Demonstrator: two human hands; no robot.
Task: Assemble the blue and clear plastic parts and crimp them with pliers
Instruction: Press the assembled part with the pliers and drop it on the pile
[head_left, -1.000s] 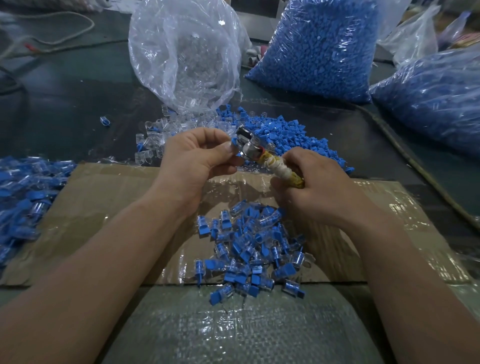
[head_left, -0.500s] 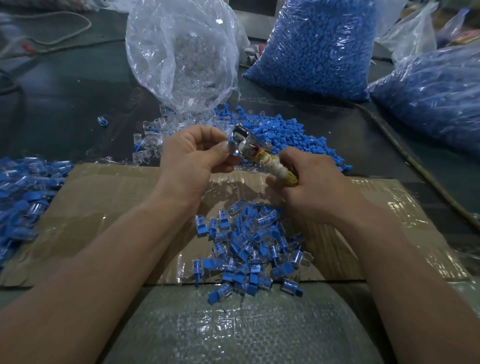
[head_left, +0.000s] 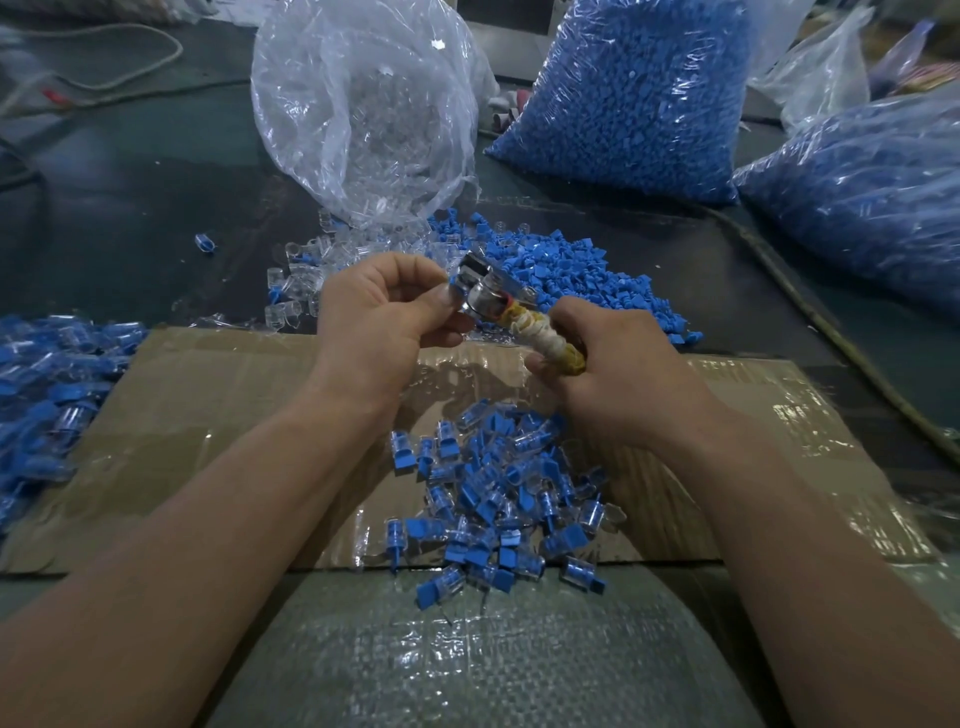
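Note:
My left hand (head_left: 387, 317) pinches a small blue and clear part (head_left: 457, 291) and holds it in the metal jaws of the pliers (head_left: 488, 291). My right hand (head_left: 618, 379) grips the pliers' handles, which are wrapped in yellowish tape (head_left: 545, 338). Both hands hover above the cardboard sheet (head_left: 208, 431). A pile of assembled blue and clear pieces (head_left: 493, 493) lies on the cardboard below my hands. Loose blue parts (head_left: 582, 270) and loose clear parts (head_left: 306, 275) are heaped on the dark table just beyond.
An open clear bag (head_left: 363, 114) of clear parts stands behind the hands. Two large bags of blue parts, one (head_left: 639, 88) at the back and one (head_left: 872, 197) at the right. More assembled pieces (head_left: 47, 384) lie at the left edge. A cable (head_left: 831, 332) runs along the right.
The hands and pliers have stayed together in almost the same place, shifting only slightly; the left hand keeps the part at the jaws.

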